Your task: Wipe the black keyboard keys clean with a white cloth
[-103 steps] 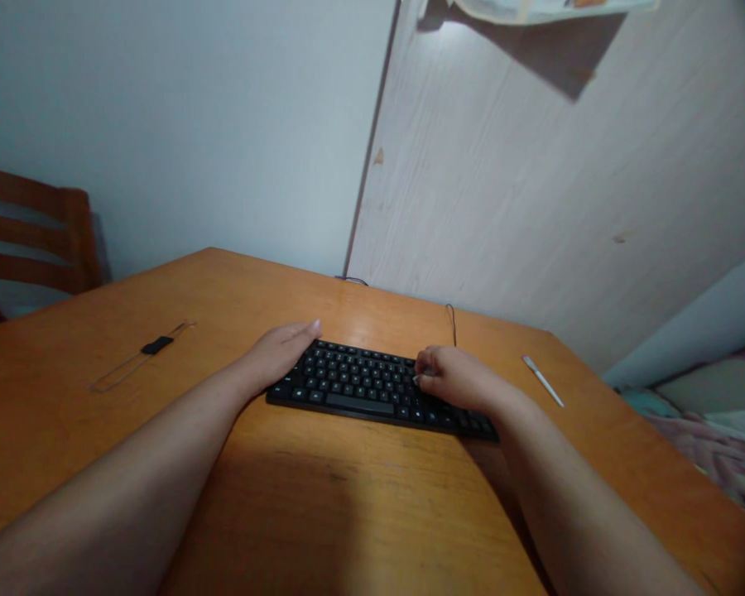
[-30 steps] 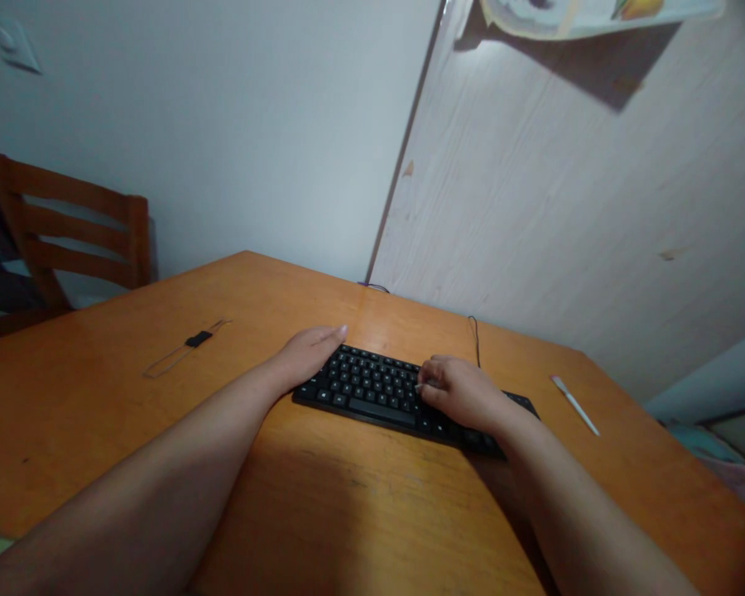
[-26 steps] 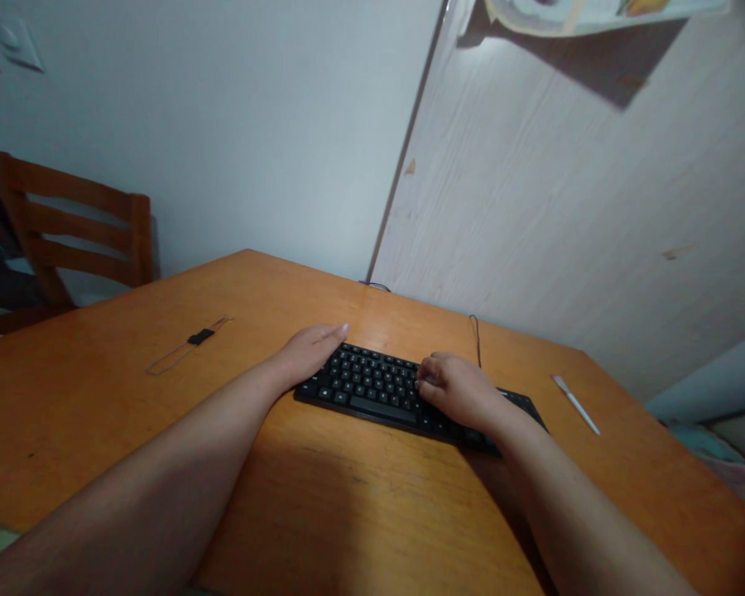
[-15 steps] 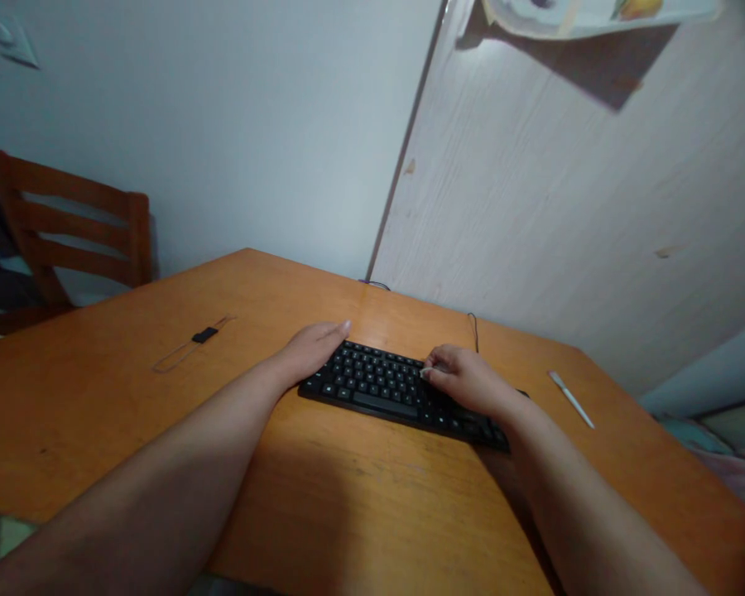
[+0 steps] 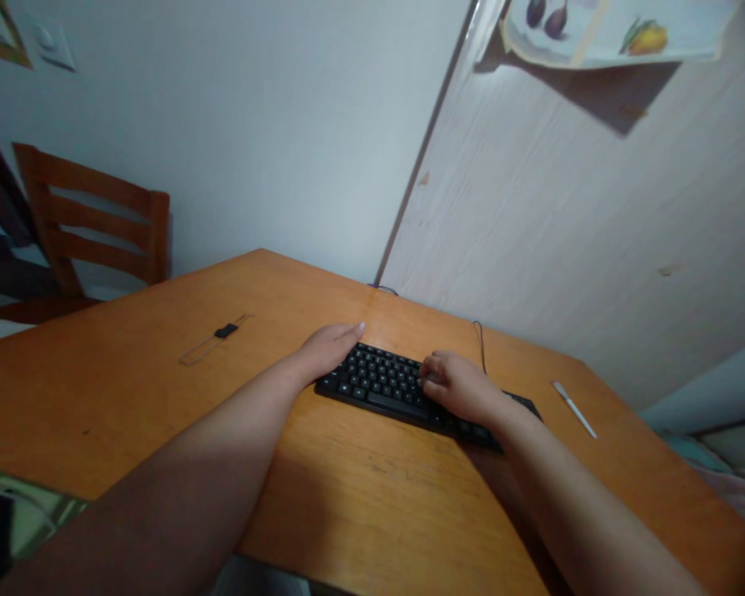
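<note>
A black keyboard [image 5: 385, 382] lies on the wooden table, slightly slanted. My left hand [image 5: 329, 349] holds its left end, the thumb stretched along the far corner and the other fingers mostly hidden. Over the keys right of the middle is my right hand [image 5: 458, 386], its fingers curled and pinched together, with the tips down at the keys. Something small and pale seems to be between those fingertips, too indistinct to name. My right hand and wrist cover part of the keyboard's right half.
A black clip-like piece with a thin loop [image 5: 226, 331] lies to the left on the table [image 5: 372, 488]. A white pen-like stick [image 5: 574, 410] lies at the right. Behind the keyboard runs a dark cable [image 5: 483, 343]. A wooden chair [image 5: 99, 215] stands at the far left, by the wall.
My right hand has shifted a little left along the keys. My left hand keeps its place on the keyboard's left end. The whole view has shifted slightly.
</note>
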`<state>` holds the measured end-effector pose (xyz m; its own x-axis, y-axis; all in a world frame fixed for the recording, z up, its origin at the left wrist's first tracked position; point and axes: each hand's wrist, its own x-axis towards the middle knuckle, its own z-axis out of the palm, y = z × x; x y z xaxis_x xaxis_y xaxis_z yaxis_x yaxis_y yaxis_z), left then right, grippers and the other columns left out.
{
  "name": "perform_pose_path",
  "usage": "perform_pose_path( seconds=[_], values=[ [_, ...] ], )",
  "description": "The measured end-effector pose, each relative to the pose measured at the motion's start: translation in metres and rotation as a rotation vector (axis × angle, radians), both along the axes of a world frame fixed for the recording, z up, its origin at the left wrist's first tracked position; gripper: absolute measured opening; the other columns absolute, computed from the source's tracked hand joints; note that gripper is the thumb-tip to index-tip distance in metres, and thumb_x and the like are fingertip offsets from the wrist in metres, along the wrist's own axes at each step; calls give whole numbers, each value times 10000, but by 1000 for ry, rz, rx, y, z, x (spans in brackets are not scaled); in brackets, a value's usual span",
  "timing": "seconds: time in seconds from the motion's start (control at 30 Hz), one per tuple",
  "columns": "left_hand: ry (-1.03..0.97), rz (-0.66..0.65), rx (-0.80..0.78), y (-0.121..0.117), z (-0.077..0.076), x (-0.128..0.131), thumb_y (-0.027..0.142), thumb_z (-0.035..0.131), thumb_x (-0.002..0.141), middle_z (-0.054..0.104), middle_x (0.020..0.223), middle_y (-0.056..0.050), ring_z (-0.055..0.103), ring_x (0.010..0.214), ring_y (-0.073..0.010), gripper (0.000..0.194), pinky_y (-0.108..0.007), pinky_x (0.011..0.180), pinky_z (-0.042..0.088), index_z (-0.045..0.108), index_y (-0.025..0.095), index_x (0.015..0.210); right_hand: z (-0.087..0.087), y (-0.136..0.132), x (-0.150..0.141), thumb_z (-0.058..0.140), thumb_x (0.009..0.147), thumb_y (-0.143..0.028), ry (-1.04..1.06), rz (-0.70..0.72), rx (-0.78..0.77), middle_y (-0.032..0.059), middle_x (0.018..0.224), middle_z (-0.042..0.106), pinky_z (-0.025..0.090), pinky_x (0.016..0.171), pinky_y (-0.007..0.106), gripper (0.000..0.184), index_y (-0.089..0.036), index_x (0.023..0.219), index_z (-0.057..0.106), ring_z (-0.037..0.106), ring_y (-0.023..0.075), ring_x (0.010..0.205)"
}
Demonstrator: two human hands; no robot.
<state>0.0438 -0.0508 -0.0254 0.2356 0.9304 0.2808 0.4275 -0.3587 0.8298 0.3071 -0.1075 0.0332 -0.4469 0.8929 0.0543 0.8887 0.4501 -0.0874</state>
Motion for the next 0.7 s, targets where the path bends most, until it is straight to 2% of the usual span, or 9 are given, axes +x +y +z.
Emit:
perform_pose_path(
  seconds=[0.23, 0.7],
  values=[
    [5, 18, 9, 2, -2, 1, 652, 359, 879, 732, 913, -84, 634, 893, -267, 589, -326, 767, 459, 710, 180, 853, 9, 0, -9, 567, 784, -221, -141, -4, -10, 64, 893, 662, 375, 696, 271, 164, -191, 897, 681, 579, 196, 844],
    [-10, 27, -14, 2, -4, 2, 672, 348, 876, 725, 869, -79, 628, 853, -256, 602, -319, 739, 454, 695, 183, 822, 10, 6, -13, 554, 798, -239, -195, -22, -34, 68, 933, 679, 381, 712, 276, 180, -201, 917, 683, 598, 199, 861]
  ],
)
